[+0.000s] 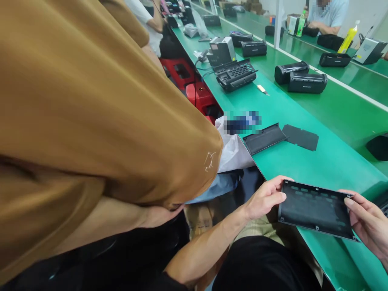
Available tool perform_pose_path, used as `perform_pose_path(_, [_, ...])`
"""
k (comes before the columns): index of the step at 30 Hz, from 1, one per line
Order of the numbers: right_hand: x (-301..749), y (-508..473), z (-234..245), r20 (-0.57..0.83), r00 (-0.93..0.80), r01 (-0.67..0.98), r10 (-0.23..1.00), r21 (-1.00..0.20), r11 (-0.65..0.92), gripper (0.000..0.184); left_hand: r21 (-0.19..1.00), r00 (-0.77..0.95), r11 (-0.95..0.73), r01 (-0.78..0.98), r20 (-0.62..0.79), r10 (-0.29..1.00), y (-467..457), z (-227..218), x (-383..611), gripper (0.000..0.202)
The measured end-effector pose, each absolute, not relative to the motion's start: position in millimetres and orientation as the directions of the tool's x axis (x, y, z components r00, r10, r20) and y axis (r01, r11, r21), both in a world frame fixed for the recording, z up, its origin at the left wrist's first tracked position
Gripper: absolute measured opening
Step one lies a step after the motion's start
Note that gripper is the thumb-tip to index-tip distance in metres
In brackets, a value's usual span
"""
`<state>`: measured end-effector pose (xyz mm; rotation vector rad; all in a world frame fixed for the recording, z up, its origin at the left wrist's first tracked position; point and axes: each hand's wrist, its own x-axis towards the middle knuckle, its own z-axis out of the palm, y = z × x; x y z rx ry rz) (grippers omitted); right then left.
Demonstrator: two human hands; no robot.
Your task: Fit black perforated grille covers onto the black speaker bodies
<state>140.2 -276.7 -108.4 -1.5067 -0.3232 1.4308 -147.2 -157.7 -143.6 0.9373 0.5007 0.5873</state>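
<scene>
Black moulded plastic makes up the shallow rectangular panel, which has slots along its upper edge and small tabs around its rim. It hangs between both hands at the near edge of the green table, partly over the person's lap. The left hand pinches the left short end, thumb on top and fingers curled beneath. The right hand takes the right end with its fingertips on the rim. Both grips are narrow and close on the edges only.

Held like this, the panel looks thin enough to bow or twist if either hand squeezes or turns harder than the other. With nothing under its middle, a fingertip slip on the right would probably drop it past the table edge, not onto the table. The rim tabs are the likeliest part to chip if a corner knocks the table edge.

A brown headscarf fills the left of the view and could hide a fumble on that side.

Just beyond, a black tray-shaped cover and a flat black sheet lie side by side near the table edge, where a careless elbow could sweep them off. A white plastic bag droops over the same edge. Black speaker housings sit well apart, farther up the table.
</scene>
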Motion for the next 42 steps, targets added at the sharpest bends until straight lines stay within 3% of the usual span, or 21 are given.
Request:
perform_pose_path(6, [133, -285, -102, -0.536, 0.347, -0.447, 0.770, -0.816, -0.367, 0.038, 0.853, 0.743, 0.436, -0.288, -0.088, 0.663, -161, -142, -156, 0.048])
perform_pose_path(10, [131, -286, -100, -0.573, 0.330, -0.415, 0.750, -0.802, -0.430, 0.043, 0.865, 0.745, 0.406, -0.294, -0.059, 0.665, -162, -142, -159, 0.047])
perform_pose_path(16, [125, -283, -96, -0.584, 0.375, -0.488, 0.720, -0.785, -0.383, 0.047, 0.859, 0.749, 0.411, -0.304, -0.051, 0.661, -163, -144, -158, 0.049])
perform_pose_path(32, [122, -283, -96, -0.560, 0.379, -0.393, 0.737, -0.818, -0.419, 0.045, 0.843, 0.732, 0.421, -0.334, -0.050, 0.679, -164, -146, -158, 0.048])
perform_pose_path(35, [122, -280, -95, -0.566, 0.405, -0.417, 0.718, -0.813, -0.406, 0.047, 0.753, 0.727, 0.543, -0.372, -0.127, 0.675, -164, -150, -156, 0.053])
perform_pose_path(38, [122, -272, -96, -0.595, 0.382, -0.474, 0.707, -0.783, -0.403, 0.048, 0.507, 0.752, 0.751, -0.423, -0.266, 0.603, -162, -156, -151, 0.051])
perform_pose_path(40, [117, -267, -97, -0.584, 0.330, -0.483, 0.742, -0.780, -0.398, 0.043, 0.335, 0.817, 0.861, -0.383, -0.312, 0.485, -160, -159, -145, 0.055])
perform_pose_path(42, [108, -261, -100, -0.530, 0.250, -0.434, 0.810, -0.810, -0.395, 0.037, 0.260, 0.920, 0.942, -0.215, -0.271, 0.284, -158, -162, -137, 0.065])
